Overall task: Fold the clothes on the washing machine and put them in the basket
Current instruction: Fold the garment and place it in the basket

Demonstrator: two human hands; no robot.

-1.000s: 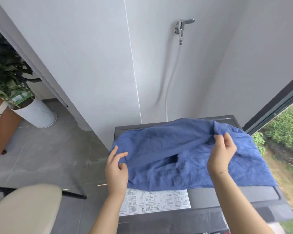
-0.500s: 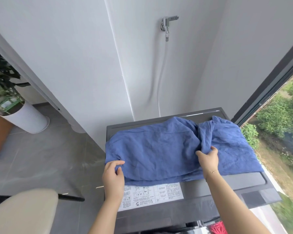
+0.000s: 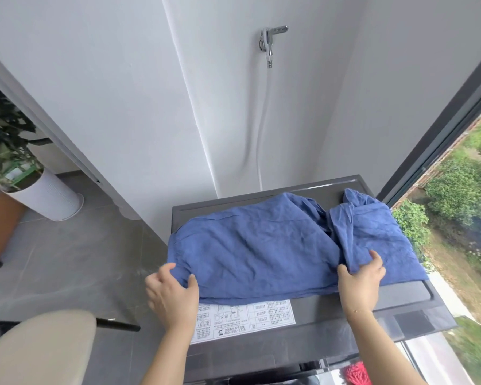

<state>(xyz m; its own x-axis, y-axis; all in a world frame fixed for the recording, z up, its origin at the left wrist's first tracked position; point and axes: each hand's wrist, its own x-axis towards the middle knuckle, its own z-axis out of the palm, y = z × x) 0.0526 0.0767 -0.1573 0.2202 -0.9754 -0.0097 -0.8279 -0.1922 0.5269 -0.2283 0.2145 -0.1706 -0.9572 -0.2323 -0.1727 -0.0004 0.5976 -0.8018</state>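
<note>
both hands lower since before, left hand (image 3: 172,294) and right hand (image 3: 361,283) each pinching blue cloth (image 3: 275,245) beside label (image 3: 245,319)

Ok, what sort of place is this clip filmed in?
Probably a home laundry nook or balcony: a dark washing machine with a blue garment on top, a wall tap with hose, and a window onto greenery.

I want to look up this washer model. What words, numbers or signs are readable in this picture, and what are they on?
"400-886-7726", or near it, the digits being blurred: white instruction sticker on the washing machine lid.
Rest of that sticker: small print and pictograms, too small to read.
No brand or model name is legible anywhere else.
</note>
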